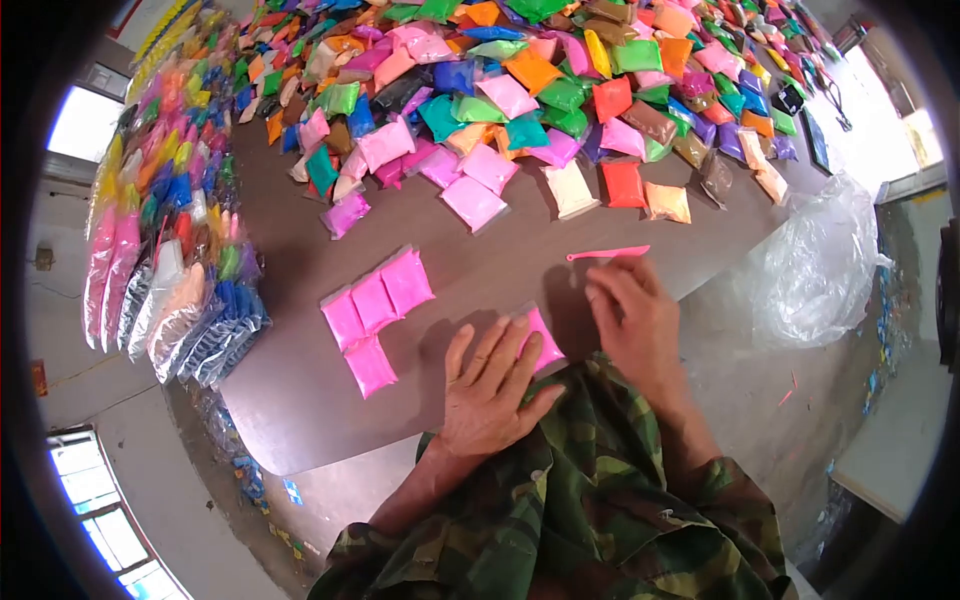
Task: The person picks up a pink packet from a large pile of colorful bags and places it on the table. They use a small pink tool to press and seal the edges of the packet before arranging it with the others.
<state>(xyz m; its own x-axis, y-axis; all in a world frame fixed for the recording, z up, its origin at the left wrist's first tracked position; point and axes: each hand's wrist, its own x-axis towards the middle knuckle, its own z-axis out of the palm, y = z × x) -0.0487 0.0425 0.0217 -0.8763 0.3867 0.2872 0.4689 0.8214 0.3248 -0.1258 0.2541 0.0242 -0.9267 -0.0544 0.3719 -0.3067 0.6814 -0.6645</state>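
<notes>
My left hand lies flat with fingers spread, its fingertips at the edge of a bright pink packet near the table's front edge. Part of that packet is hidden under the fingers. To the right, my right hand hovers with fingers loosely bent and nothing visible between them. Just beyond its knuckles is a thin pink plastic stick with a small loop at one end. Left of my left hand, several matching pink packets lie side by side, one of them below the row.
A large heap of colourful small packets covers the back of the brown table. Long clear bags of coloured packets line the left edge. A crumpled clear plastic bag hangs at the right edge, and a dark phone-like object lies behind it.
</notes>
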